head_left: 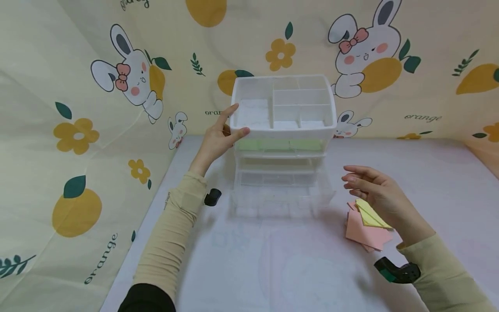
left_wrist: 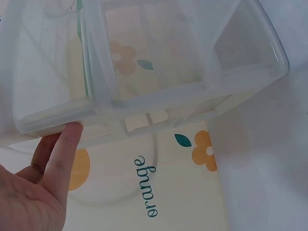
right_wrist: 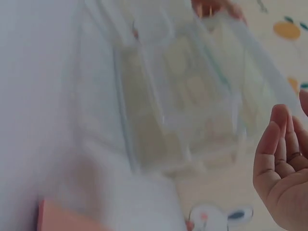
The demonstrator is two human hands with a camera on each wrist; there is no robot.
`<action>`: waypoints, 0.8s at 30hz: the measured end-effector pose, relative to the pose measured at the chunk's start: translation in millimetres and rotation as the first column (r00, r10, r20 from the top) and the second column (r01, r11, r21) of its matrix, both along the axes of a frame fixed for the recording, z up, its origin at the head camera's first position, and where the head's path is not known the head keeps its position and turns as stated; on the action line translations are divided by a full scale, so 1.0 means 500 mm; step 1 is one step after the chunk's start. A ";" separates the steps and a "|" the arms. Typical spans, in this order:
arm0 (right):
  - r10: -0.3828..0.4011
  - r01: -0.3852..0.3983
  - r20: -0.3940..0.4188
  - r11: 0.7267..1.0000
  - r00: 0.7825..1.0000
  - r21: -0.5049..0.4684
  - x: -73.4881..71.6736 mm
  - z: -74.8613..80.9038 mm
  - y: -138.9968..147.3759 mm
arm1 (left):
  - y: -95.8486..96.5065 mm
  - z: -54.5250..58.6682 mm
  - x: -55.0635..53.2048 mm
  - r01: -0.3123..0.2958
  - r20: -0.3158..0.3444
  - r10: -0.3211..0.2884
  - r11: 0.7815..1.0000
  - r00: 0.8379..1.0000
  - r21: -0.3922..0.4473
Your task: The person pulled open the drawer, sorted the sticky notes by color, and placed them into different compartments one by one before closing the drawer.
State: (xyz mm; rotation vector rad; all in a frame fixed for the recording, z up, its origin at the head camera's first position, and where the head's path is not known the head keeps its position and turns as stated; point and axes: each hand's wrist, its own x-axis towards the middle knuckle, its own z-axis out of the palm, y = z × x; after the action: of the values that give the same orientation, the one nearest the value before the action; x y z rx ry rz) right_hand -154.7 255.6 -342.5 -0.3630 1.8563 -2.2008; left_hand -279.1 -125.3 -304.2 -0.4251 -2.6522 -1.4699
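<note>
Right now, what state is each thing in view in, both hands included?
White plastic drawer unit: upright, divided top uncovered.
Clear plastic bottom drawer: pulled out.
Clear upper drawer: green showing through its front; whether fully shut, cannot tell.
Pink paper slips: loosely piled.
Yellow paper slips: overlapping the pink ones.
Left hand: holding the unit's near left corner.
Right hand: raised, holding nothing, fingers loosely bent.

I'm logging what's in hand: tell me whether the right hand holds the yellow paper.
No: in the head view the right hand holds nothing, and the yellow paper lies on the pink paper.
</note>
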 end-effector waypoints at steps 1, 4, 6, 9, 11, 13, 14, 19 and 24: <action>-0.006 0.006 0.000 1.000 1.000 0.011 -0.002 -0.004 0.012 | 0.000 0.000 0.000 0.001 -0.001 -0.001 1.000 1.000 0.001; -0.028 0.027 0.009 0.998 1.000 0.053 -0.004 -0.016 0.046 | 0.001 0.000 0.000 0.000 -0.002 0.000 1.000 1.000 -0.001; -0.036 0.034 0.024 0.997 0.999 0.066 -0.005 -0.025 0.069 | 0.002 0.001 0.000 -0.003 -0.006 0.003 1.000 1.000 -0.006; -0.038 0.035 0.043 0.997 0.998 0.071 -0.003 -0.039 0.102 | 0.004 0.001 0.000 -0.005 -0.012 0.005 1.000 1.000 -0.010; -0.043 0.039 0.050 0.996 0.998 0.081 -0.002 -0.050 0.123 | 0.005 0.000 -0.001 -0.003 -0.018 0.002 1.000 1.000 -0.012; -0.059 0.053 0.054 0.992 0.997 0.117 0.000 -0.061 0.142 | 0.006 -0.001 -0.002 -0.001 -0.020 0.001 1.000 1.000 -0.012; -0.069 0.061 0.057 0.989 0.996 0.138 0.000 -0.066 0.152 | 0.006 -0.001 -0.002 -0.001 -0.020 0.001 1.000 1.000 -0.013; -0.100 0.086 0.052 0.970 0.994 0.226 0.002 -0.092 0.192 | 0.003 -0.001 -0.003 -0.008 -0.008 0.008 1.000 1.000 -0.014; -0.160 0.125 0.062 0.917 0.985 0.379 0.000 -0.115 0.222 | 0.003 0.001 -0.002 -0.024 -0.001 0.024 1.000 1.000 -0.011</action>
State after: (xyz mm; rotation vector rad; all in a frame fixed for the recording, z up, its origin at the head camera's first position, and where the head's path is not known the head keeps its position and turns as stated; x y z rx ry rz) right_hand -154.6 366.8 -400.0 -0.0526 2.2514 -1.8457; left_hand -279.9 -123.7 -303.6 -0.3928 -2.6559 -1.4486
